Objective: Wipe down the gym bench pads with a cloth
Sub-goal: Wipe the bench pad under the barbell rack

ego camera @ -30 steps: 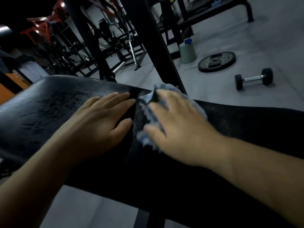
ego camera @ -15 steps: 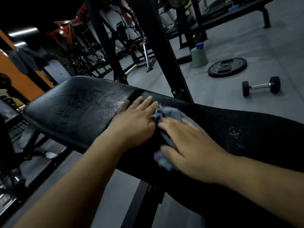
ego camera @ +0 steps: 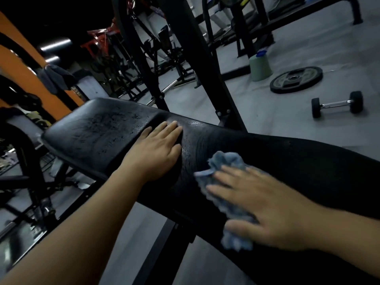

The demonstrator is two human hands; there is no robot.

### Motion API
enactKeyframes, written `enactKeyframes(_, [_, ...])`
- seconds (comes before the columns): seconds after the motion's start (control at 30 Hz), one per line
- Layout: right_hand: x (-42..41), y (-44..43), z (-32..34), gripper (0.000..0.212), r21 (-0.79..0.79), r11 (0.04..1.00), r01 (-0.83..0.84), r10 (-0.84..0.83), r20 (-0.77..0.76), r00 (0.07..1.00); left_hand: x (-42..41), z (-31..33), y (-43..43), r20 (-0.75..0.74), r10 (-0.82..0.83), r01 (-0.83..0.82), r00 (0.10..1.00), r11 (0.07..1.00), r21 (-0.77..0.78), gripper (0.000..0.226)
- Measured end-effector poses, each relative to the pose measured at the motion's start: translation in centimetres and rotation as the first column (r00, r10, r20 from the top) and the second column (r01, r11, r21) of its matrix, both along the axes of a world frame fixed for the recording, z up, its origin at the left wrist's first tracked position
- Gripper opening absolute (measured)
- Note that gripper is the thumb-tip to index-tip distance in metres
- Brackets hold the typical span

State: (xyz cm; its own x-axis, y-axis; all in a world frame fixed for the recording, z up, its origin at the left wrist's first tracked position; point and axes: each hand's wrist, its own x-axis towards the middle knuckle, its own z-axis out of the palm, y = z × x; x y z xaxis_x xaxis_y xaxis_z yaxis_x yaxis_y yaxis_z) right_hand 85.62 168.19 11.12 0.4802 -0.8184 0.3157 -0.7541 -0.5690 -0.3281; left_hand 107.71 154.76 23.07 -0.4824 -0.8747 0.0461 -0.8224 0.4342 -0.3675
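Right now the left grip [ego camera: 158,149] (a bare hand, like the other) lies flat on the black bench pad [ego camera: 92,128]. Its fingers are straight and close together and hold nothing, and it sits where the wide end of the pad narrows. On my screen the right grip [ego camera: 265,204] looks blurred. It is spread wide with straight fingers, pressing a bunched blue cloth [ego camera: 225,164] onto the near side of the pad. The cloth pokes out past the fingertips and below the thumb. A bare strip of pad, speckled with shiny droplets, lies between the two grips. Beyond the bench, on the grey floor [ego camera: 287,124], I see a dumbbell [ego camera: 337,104], a weight plate [ego camera: 296,79] and, just beside the plate, a pale green jug [ego camera: 260,67] with a blue cap.
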Motion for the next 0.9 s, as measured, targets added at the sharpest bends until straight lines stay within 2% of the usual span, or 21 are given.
enactKeyframes(0.1, [-0.8, -4.8, 0.4, 0.084, 0.028, 0.968, 0.251, -0.251, 0.007, 0.968, -0.5, -0.3, 0.1, 0.014, 0.015, -0.015, 1.000, 1.000, 0.002, 0.073])
enactKeyframes(0.17, [1.8, -7.4, 1.8, 0.080, 0.054, 0.925, 0.377, -0.380, 0.052, 0.924, -0.9, -0.2, 0.0, 0.038, 0.038, -0.038, 0.999, 0.999, 0.006, 0.074])
enactKeyframes(0.2, [3.3, -7.3, 2.1, 0.076, 0.042, 0.930, 0.366, -0.368, 0.065, 0.927, -1.0, -0.1, 0.1, 0.051, 0.046, -0.047, 0.998, 0.999, 0.008, 0.075])
enactKeyframes(0.27, [4.6, -4.5, 1.7, 0.070, -0.037, 0.980, 0.195, -0.191, 0.096, 0.977, -1.4, -0.3, 0.7, 0.075, 0.020, -0.022, 0.997, 0.999, 0.025, 0.079])
enactKeyframes(0.33, [3.2, -0.4, 0.4, 0.070, -0.072, 0.996, 0.053, -0.044, 0.128, 0.991, -2.2, -1.3, 2.3, 0.094, -0.078, 0.072, 0.993, 0.996, 0.060, 0.086])
enactKeyframes(0.37, [1.8, 0.5, -0.5, 0.072, -0.063, 0.997, 0.054, -0.045, 0.136, 0.990, -2.5, -2.0, 3.2, 0.099, -0.117, 0.110, 0.988, 0.991, 0.073, 0.087])
enactKeyframes(0.43, [-0.6, -0.3, -1.6, 0.079, 0.019, 0.974, 0.226, -0.227, 0.122, 0.966, -3.0, -3.0, 4.2, 0.088, -0.146, 0.141, 0.985, 0.988, 0.069, 0.084])
enactKeyframes(0.5, [-0.5, -3.7, -0.7, 0.084, 0.133, 0.895, 0.425, -0.438, 0.091, 0.894, -3.1, -3.1, 4.3, 0.067, -0.148, 0.144, 0.987, 0.988, 0.051, 0.082])
enactKeyframes(0.57, [2.0, -5.9, 1.1, 0.079, 0.159, 0.837, 0.524, -0.540, 0.081, 0.838, -3.1, -3.1, 4.3, 0.074, -0.150, 0.147, 0.986, 0.988, 0.045, 0.081])
enactKeyframes(0.63, [3.9, -4.6, 1.2, 0.074, 0.059, 0.891, 0.451, -0.455, 0.133, 0.881, -3.1, -3.1, 4.4, 0.079, -0.158, 0.155, 0.984, 0.987, 0.041, 0.082])
enactKeyframes(0.7, [3.3, 0.0, 0.1, 0.073, -0.021, 0.973, 0.231, -0.224, 0.166, 0.960, -3.0, -3.2, 4.4, 0.067, -0.165, 0.163, 0.984, 0.986, 0.042, 0.081])
enactKeyframes(0.73, [2.1, 2.3, -0.6, 0.073, -0.014, 0.989, 0.144, -0.140, 0.159, 0.977, -2.9, -3.2, 4.4, 0.058, -0.165, 0.163, 0.985, 0.986, 0.041, 0.080])
enactKeyframes(0.77, [0.6, 3.1, -1.5, 0.076, 0.008, 0.991, 0.130, -0.130, 0.148, 0.980, -2.9, -3.1, 4.3, 0.051, -0.165, 0.163, 0.985, 0.986, 0.039, 0.080])
enactKeyframes(0.83, [-2.0, 1.3, -2.4, 0.087, 0.077, 0.956, 0.285, -0.292, 0.108, 0.950, -3.1, -3.0, 4.3, 0.038, -0.159, 0.157, 0.987, 0.987, 0.036, 0.079])
enactKeyframes(0.9, [-1.7, -2.8, -1.5, 0.082, 0.152, 0.860, 0.487, -0.502, 0.088, 0.860, -3.3, -3.3, 4.4, 0.042, -0.140, 0.139, 0.989, 0.989, 0.041, 0.073])
